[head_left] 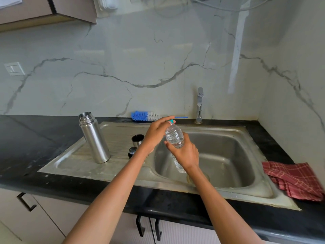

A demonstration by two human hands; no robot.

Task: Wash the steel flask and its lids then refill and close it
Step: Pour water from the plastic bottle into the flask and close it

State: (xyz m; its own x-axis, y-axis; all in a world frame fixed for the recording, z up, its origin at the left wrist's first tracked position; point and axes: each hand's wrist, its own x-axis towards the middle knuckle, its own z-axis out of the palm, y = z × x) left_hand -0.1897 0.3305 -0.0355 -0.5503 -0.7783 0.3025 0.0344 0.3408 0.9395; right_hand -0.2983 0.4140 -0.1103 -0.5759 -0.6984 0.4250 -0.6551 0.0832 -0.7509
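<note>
Flask upright, mouth up.

No readable text, label, brand, number or sign anywhere in view. Clear plastic bottle: no label visible, ribbed wall only. Steel flask: bare metal, no marking legible. Wall switch: plain plate, no lettering made out. Tap: no brand mark legible.
</note>
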